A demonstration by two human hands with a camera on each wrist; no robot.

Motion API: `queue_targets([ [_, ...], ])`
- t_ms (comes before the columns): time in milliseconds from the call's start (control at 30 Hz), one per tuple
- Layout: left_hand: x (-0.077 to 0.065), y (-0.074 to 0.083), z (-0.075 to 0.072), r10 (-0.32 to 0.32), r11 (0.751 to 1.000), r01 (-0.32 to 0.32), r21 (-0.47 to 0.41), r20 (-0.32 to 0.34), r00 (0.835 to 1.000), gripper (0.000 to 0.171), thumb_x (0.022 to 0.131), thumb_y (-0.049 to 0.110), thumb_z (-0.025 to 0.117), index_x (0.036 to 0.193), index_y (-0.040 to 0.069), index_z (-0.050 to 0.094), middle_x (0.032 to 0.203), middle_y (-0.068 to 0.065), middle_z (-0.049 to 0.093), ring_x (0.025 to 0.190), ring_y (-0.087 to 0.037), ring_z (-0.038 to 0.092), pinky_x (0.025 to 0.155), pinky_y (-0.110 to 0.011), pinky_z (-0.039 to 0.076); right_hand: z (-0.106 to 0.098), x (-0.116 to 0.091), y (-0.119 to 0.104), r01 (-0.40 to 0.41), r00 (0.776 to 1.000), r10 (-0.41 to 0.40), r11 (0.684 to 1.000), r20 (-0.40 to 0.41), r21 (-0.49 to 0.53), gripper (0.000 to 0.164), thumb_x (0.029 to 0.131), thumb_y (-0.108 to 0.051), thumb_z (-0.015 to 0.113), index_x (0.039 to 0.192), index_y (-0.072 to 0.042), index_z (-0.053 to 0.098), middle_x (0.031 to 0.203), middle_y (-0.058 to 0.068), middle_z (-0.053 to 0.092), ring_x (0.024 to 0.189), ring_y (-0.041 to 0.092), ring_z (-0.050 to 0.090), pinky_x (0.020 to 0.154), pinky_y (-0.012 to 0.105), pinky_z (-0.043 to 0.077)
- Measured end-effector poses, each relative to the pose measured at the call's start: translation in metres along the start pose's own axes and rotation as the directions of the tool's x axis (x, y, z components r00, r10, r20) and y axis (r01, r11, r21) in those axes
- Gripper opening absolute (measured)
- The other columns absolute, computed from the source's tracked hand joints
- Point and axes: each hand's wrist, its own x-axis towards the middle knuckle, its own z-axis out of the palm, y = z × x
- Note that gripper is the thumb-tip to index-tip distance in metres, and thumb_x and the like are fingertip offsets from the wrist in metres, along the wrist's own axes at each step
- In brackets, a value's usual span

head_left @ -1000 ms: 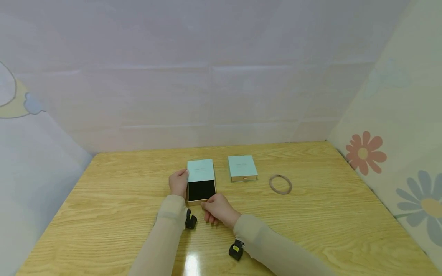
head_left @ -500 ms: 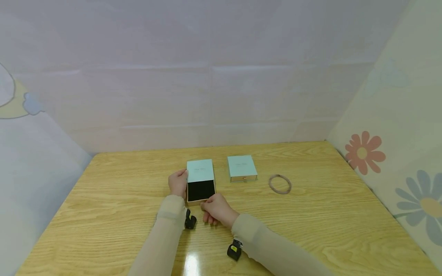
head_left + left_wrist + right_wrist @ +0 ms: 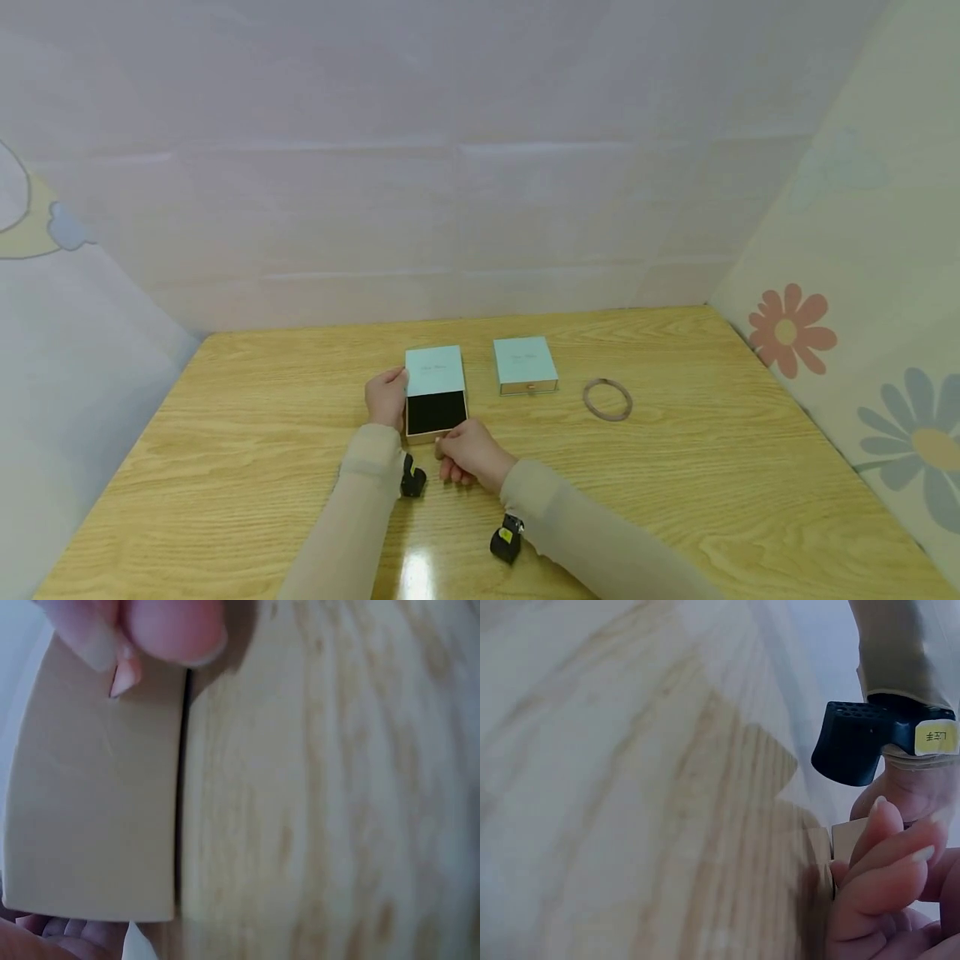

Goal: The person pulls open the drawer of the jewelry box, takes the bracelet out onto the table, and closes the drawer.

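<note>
A pale blue drawer box (image 3: 435,367) lies on the wooden table with its black-lined drawer (image 3: 437,412) partly out toward me. My left hand (image 3: 387,398) grips the sleeve's left side. At the drawer's front, my right hand (image 3: 474,454) pinches a small pink ribbon tab (image 3: 127,679), seen in the left wrist view against the beige drawer front (image 3: 97,802). In the right wrist view, the right fingers (image 3: 885,892) are curled and hide most of the box.
A second pale blue box (image 3: 525,362), its drawer in, stands to the right. Beyond it lies a thin mauve bangle (image 3: 608,417). The wooden table (image 3: 720,467) ends at a pale curtain backdrop (image 3: 450,250) behind and at the sides.
The drawer's front edge and my right hand have shifted very slightly away from me, toward the sleeve. My left hand keeps its grip in the same place.
</note>
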Motion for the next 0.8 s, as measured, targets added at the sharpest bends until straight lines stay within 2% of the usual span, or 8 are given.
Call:
queue_targets([
  [167,0.014,-0.011,-0.002,0.006,1.000,-0.005,-0.017,0.003,1.000,0.032,0.098,0.004,0.054,0.126,-0.010,0.059,0.135,-0.027,0.052,0.131,-0.037,0.042,0.108,-0.044,0.038,0.001,-0.002,0.001,-0.034,0.999,0.034,0.999,0.005,0.042,0.031,0.097,-0.008,0.051,0.070,0.001,0.061,0.047,0.001,0.052,0.036,0.006,0.040,0.033,0.016,0.034],
  [267,0.039,-0.035,-0.004,0.037,0.999,-0.037,-0.038,-0.002,0.999,0.027,0.095,0.009,0.062,0.118,-0.004,0.068,0.128,-0.021,0.060,0.126,-0.032,0.049,0.102,-0.038,0.046,0.002,-0.002,0.001,-0.038,0.999,0.038,0.998,0.004,0.058,0.030,0.099,-0.009,0.051,0.073,0.002,0.062,0.049,0.002,0.053,0.037,0.006,0.042,0.034,0.016,0.036],
  [333,0.045,-0.040,-0.004,0.036,0.999,-0.036,-0.039,-0.006,0.999,0.026,0.095,0.010,0.063,0.117,-0.003,0.069,0.127,-0.019,0.061,0.126,-0.031,0.050,0.101,-0.038,0.046,0.002,-0.002,0.000,-0.038,0.999,0.038,0.997,0.002,0.064,0.029,0.100,-0.009,0.050,0.076,0.003,0.063,0.050,0.002,0.054,0.037,0.005,0.044,0.034,0.016,0.037],
  [400,0.043,-0.038,-0.001,0.029,0.999,-0.030,-0.028,-0.018,0.999,0.028,0.095,0.010,0.062,0.119,-0.005,0.067,0.128,-0.021,0.059,0.126,-0.033,0.048,0.102,-0.039,0.045,0.004,-0.002,0.000,-0.040,0.999,0.041,0.997,-0.002,0.064,0.029,0.101,-0.009,0.049,0.080,0.005,0.064,0.050,0.002,0.054,0.037,0.005,0.045,0.035,0.016,0.039],
  [500,0.021,-0.016,0.000,0.001,1.000,-0.002,-0.014,-0.010,1.000,0.033,0.098,0.006,0.055,0.126,-0.011,0.059,0.136,-0.027,0.051,0.131,-0.038,0.041,0.109,-0.045,0.037,0.005,-0.002,-0.001,-0.047,0.999,0.047,0.996,-0.002,0.070,0.029,0.102,-0.008,0.047,0.084,0.007,0.064,0.051,0.003,0.054,0.038,0.005,0.046,0.035,0.017,0.041],
  [600,0.006,-0.006,-0.002,0.008,1.000,-0.007,-0.024,0.008,1.000,0.034,0.099,0.004,0.053,0.127,-0.014,0.056,0.137,-0.029,0.048,0.133,-0.041,0.038,0.111,-0.045,0.035,0.007,-0.002,-0.001,-0.051,0.999,0.051,0.996,0.004,0.078,0.029,0.102,-0.007,0.046,0.085,0.008,0.064,0.052,0.004,0.055,0.038,0.006,0.047,0.035,0.017,0.041],
  [700,0.000,-0.001,-0.002,0.001,1.000,-0.001,-0.023,0.013,1.000,0.034,0.100,0.004,0.051,0.129,-0.014,0.054,0.139,-0.029,0.046,0.134,-0.040,0.037,0.111,-0.044,0.034,0.007,-0.001,-0.001,-0.051,0.999,0.050,0.995,0.005,0.081,0.030,0.102,-0.007,0.046,0.085,0.009,0.065,0.052,0.004,0.055,0.038,0.006,0.047,0.035,0.017,0.041],
  [800,0.000,0.000,-0.001,-0.005,1.000,0.005,-0.017,0.010,1.000,0.035,0.100,0.004,0.050,0.130,-0.013,0.053,0.140,-0.029,0.045,0.134,-0.039,0.037,0.111,-0.043,0.034,0.007,0.000,-0.001,-0.050,0.999,0.050,0.995,0.001,0.081,0.030,0.101,-0.006,0.047,0.082,0.009,0.065,0.051,0.004,0.055,0.037,0.006,0.047,0.034,0.017,0.041],
])
